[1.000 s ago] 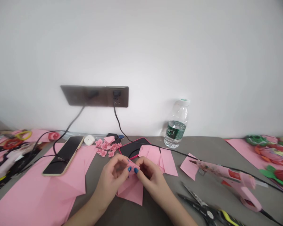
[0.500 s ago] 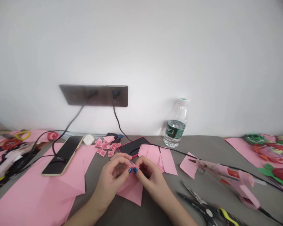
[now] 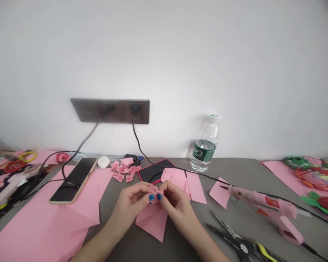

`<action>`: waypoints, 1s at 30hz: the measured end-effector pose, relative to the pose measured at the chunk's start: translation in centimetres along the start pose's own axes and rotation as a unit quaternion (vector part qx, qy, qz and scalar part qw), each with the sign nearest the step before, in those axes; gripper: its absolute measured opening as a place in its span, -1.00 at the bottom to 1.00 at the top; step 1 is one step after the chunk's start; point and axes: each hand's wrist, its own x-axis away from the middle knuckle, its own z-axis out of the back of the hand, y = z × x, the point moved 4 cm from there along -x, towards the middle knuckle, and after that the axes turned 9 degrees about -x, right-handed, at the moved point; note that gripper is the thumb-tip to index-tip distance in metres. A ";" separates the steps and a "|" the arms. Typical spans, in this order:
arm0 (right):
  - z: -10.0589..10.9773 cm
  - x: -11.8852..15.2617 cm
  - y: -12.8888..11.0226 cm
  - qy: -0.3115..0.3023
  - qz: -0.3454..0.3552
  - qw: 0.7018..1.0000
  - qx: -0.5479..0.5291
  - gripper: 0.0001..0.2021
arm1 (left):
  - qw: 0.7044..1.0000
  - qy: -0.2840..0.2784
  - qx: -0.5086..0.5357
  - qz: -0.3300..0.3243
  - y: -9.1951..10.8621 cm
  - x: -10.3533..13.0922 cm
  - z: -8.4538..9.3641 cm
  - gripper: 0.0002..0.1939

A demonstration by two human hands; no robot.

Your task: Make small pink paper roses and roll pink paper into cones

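Observation:
Near the middle of the table, my left hand and my right hand meet, thumbs and fingers closed on a small piece of folded pink paper. Fingers partly cover the piece, so its shape is unclear. Beneath the hands lies a flat pink sheet. Several small pink paper roses are grouped behind my left hand. Pink paper pieces rest behind my right hand, partly over a dark, pink-edged pad.
A phone lies on large pink sheets at left. To the right are a water bottle, a pink glue gun with its cord, and open scissors. Black cables cross the table.
The thumbs have shifted slightly apart on the folded pink piece, which both hands still hold. The whole view has moved a little.

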 end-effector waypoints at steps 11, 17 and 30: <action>0.0 0.0 -0.1 -0.005 -0.001 1.000 0.028 -0.69 | 0.994 -0.001 0.104 0.041 -0.7 -0.1 -0.5 -0.71; 0.1 0.1 -0.1 -0.007 0.016 1.000 0.018 -0.71 | 0.991 -0.029 0.101 0.082 -1.3 0.0 -0.6 -0.71; 0.4 -0.1 0.1 -0.023 0.002 1.000 -0.012 -0.69 | 0.992 -0.016 0.079 0.098 -0.9 -0.1 -0.5 -0.61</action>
